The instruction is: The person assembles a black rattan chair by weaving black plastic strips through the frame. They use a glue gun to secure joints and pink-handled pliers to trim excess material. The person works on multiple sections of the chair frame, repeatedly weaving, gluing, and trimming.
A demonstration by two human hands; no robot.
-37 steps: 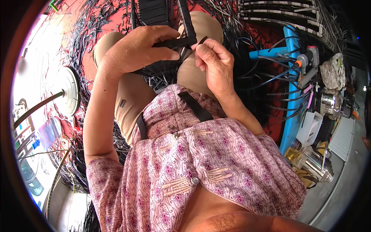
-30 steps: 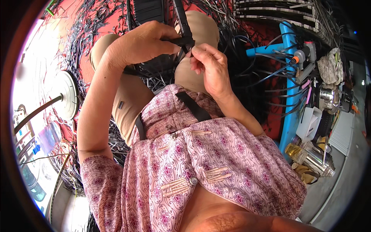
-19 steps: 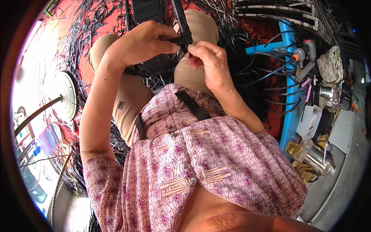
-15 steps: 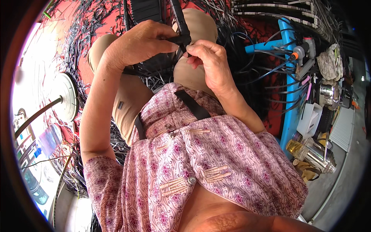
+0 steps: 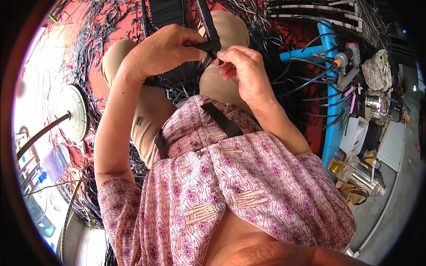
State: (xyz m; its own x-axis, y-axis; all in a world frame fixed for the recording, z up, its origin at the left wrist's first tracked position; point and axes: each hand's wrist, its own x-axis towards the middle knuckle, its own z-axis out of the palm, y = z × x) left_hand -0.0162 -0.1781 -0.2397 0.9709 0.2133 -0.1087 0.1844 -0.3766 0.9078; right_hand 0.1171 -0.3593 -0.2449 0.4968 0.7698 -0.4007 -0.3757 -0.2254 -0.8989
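Note:
Between my knees stands a black frame (image 5: 207, 20) with a dark panel of flat strips (image 5: 166, 14) beside its bar. My left hand (image 5: 162, 51) is closed round the frame's near corner, thumb and forefinger on either side of a short black bar. Just right of that corner, my right hand (image 5: 247, 71) pinches a narrow black strip (image 5: 214, 55) between thumb and forefinger, its other fingers curled. The fingertips partly hide the strip's end. Both hands are close together, with the corner between them.
Loose black strips (image 5: 95, 46) cover much of the red floor (image 5: 98, 84). At the right, a light-blue plastic rack (image 5: 333, 133) has strips hung over it, beside a grey-and-orange tool (image 5: 342, 60), a white container (image 5: 354, 135) and a glass bottle (image 5: 339, 168). A round grey base (image 5: 73, 113) stands left.
My right hand has shifted very slightly to the right and its curled fingers have moved a little. The left hand keeps its hold at the frame's corner.

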